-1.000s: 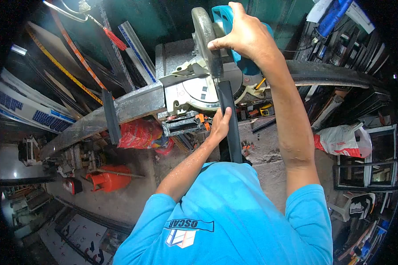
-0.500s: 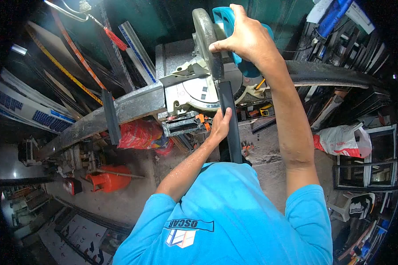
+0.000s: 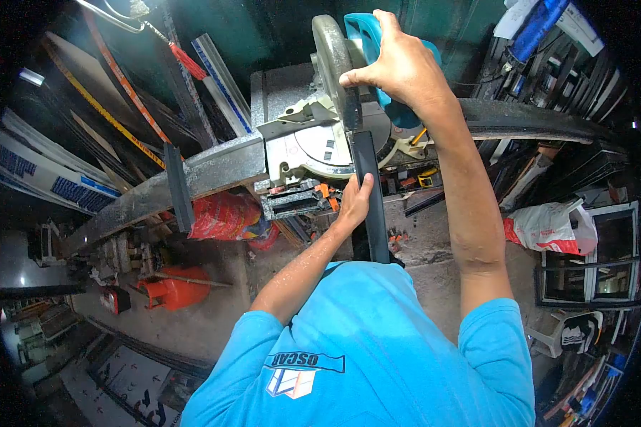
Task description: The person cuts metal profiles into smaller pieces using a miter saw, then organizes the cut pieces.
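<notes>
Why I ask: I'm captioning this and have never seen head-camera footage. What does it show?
There's no robot: one camera, worn on a person's head, looks forward and down at two bare hands. The left hand holds a long, straight black bar, which reaches over the base of a teal-and-grey mitre saw. The right hand is at the teal plastic handle; some fingers are hidden. Left of the saw, a dark grey strip crosses the front edge of a long, dusty grey bench.
</notes>
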Demonstrator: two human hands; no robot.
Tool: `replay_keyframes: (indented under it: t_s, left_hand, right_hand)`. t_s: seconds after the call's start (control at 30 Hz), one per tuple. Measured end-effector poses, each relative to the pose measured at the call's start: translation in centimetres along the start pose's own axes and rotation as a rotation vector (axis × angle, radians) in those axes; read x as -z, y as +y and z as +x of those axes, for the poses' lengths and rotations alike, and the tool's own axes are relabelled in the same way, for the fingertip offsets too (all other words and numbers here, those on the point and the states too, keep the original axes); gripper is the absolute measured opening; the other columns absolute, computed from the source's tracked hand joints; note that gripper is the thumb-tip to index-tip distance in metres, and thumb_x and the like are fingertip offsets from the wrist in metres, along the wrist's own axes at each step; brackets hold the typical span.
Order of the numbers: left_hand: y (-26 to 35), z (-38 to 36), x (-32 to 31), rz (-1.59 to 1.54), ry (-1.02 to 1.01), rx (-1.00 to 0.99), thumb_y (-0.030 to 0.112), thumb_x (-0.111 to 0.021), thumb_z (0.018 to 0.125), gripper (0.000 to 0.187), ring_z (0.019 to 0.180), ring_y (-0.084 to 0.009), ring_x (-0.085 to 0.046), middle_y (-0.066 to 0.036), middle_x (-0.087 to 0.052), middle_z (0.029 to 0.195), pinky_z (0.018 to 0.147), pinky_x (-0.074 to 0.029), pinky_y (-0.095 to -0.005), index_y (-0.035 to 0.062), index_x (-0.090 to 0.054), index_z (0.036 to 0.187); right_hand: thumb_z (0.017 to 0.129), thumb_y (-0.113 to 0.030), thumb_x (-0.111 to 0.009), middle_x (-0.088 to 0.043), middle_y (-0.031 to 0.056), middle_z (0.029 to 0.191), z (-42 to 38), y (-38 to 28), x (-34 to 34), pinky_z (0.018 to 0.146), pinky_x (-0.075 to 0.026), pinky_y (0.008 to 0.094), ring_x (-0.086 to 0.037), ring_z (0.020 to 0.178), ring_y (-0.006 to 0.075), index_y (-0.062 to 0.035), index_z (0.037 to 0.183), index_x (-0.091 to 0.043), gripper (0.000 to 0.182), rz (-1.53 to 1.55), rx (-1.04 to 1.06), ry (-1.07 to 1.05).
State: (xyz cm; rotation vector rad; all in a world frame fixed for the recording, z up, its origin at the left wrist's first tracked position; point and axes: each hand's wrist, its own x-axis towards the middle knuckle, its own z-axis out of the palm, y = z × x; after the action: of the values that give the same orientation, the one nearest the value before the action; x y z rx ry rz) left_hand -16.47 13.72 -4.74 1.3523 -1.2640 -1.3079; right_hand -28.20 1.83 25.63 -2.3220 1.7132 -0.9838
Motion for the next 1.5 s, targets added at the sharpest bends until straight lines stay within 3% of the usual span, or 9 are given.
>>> replay_keyframes:
  t_s: [0.23,0.6,0.93,1.5]
  left_hand:
    - [-0.6,0.2,-0.1,-0.026,-0.009,0.014,0.052,-0.044,0.107,0.06,0.109,-0.0379,-0.061,-0.024,-0.066,0.113,0.096,-0.045,-0.0458,-0.0035,-0.057,0.124]
    - [0.2,-0.1,0.0,-0.041,-0.004,0.03,0.049,-0.046,0.107,0.056,0.104,-0.0335,-0.063,-0.021,-0.067,0.108,0.093,-0.046,-0.0451,-0.0033,-0.057,0.125]
    - [0.7,-0.3,0.1,0.03,-0.006,0.011,0.053,-0.042,0.106,0.06,0.103,-0.0368,-0.062,-0.022,-0.066,0.107,0.093,-0.046,-0.0462,-0.0025,-0.057,0.124]
    - [0.7,-0.3,0.1,-0.032,-0.022,0.042,0.049,-0.045,0.106,0.054,0.089,-0.0277,-0.06,-0.014,-0.063,0.093,0.084,-0.046,-0.0425,-0.0032,-0.058,0.114]
  right_hand:
    - [0.056,-0.052,-0.096,-0.07,0.0339,0.11,-0.2,0.4,-0.5,0.093,-0.057,0.0468,-0.072,0.105,0.0431,-0.0013,0.15,-0.04,0.121,-0.066,0.021,0.054]
    - [0.056,-0.051,-0.096,-0.07,0.0339,0.11,-0.6,0.0,-0.1,0.094,-0.057,0.0469,-0.072,0.106,0.0437,-0.0021,0.15,-0.04,0.12,-0.017,-0.018,-0.001]
    - [0.057,-0.05,-0.096,-0.069,0.0334,0.113,-1.1,-0.3,-0.1,0.096,-0.056,0.046,-0.071,0.108,0.0437,-0.0034,0.151,-0.038,0.121,-0.024,-0.034,0.015]
    - [0.057,-0.046,-0.097,-0.071,0.0325,0.105,-1.6,0.0,-0.2,0.092,-0.058,0.0446,-0.073,0.103,0.0417,-0.0029,0.151,-0.037,0.12,0.056,-0.042,-0.014]
